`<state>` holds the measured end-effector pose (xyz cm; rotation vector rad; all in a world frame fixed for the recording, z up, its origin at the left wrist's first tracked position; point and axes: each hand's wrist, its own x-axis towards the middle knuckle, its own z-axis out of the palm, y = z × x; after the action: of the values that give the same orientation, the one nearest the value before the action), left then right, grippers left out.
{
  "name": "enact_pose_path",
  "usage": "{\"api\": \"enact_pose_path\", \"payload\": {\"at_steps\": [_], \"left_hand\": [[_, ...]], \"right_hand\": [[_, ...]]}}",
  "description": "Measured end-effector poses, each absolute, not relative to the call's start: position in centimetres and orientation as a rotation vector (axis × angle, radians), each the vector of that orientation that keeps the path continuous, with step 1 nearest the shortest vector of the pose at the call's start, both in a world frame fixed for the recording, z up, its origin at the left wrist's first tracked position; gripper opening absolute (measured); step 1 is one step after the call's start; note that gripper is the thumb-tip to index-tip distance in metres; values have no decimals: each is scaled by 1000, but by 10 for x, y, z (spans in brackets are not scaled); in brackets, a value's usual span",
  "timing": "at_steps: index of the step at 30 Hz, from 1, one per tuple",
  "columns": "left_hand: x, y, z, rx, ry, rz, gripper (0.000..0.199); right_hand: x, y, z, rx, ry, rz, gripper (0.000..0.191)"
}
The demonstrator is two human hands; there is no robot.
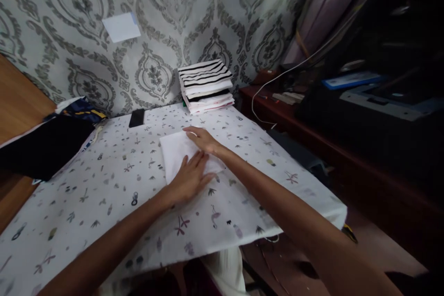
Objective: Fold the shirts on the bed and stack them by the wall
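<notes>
A white cloth [173,155], folded into a small flat shape, lies on the table with the patterned white cover [114,171]. My left hand [190,176] rests palm down on its near right part, fingers stretched out and apart. Across the far right part of the cloth lies my right hand [201,139], its fingers extended toward the left. The two hands are close together, the left fingertips just below the right hand. Parts of the cloth are hidden under both hands.
A stack of folded clothes [206,85], striped on top, stands against the wall. A black phone [136,118] lies to its left. Dark clothing [48,143] is heaped at the left edge. On the right, a dark red desk [255,101] carries a white cable [255,101].
</notes>
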<state>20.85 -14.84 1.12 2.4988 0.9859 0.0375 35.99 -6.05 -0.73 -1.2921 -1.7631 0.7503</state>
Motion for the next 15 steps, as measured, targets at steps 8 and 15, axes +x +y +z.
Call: {"api": "enact_pose_path", "payload": {"at_steps": [8, 15], "left_hand": [[136, -214, 22, 2588, 878, 170, 32], [125, -184, 19, 2802, 1646, -116, 22]], "right_hand": [[344, -56, -22, -1564, -2300, 534, 52], [304, -59, -8, -1460, -2383, 428, 52]]}}
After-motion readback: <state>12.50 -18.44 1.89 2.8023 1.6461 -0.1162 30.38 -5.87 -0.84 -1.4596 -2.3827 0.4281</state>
